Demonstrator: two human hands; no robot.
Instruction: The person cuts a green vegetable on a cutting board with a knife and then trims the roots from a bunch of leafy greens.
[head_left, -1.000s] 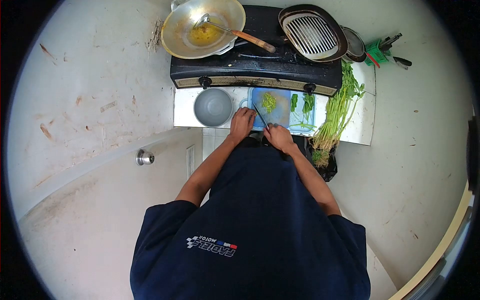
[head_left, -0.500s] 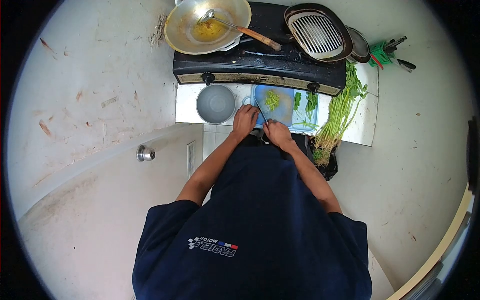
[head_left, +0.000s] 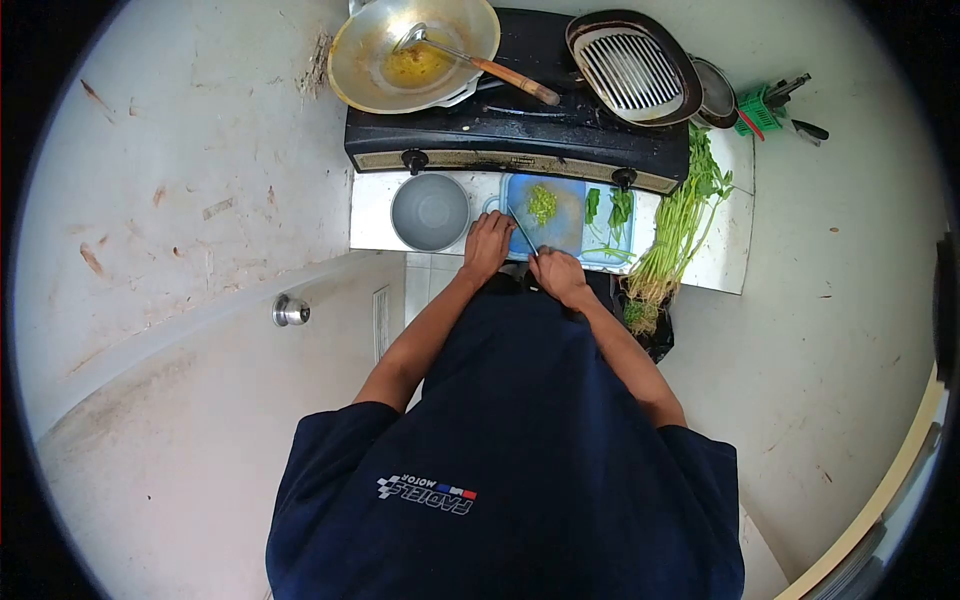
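My right hand [head_left: 558, 272] is closed around the handle of a knife [head_left: 522, 230], whose blade slants up and left over a blue cutting board [head_left: 562, 230]. At the board's left edge, my left hand [head_left: 489, 242] rests with its fingers bent and drawn together beside the blade. Whatever its fingertips press on is too small to make out. A small heap of chopped green pieces [head_left: 542, 204] lies on the board beyond the knife. Green leaves [head_left: 621, 207] and thin stems sit in the light blue right-hand section of the board.
A grey bowl [head_left: 430, 212] stands left of the board. Leafy stalks with roots [head_left: 672, 238] lie at the right, overhanging the counter edge. Behind is a black stove [head_left: 520, 135] bearing a wok [head_left: 355, 70] with a ladle [head_left: 515, 80] and a grill pan [head_left: 632, 72]. A green basket [head_left: 760, 112] holds utensils.
The knife blade has shifted slightly in angle near my left fingertips. Both hands stay in nearly the same place, and the whole view has moved a little.
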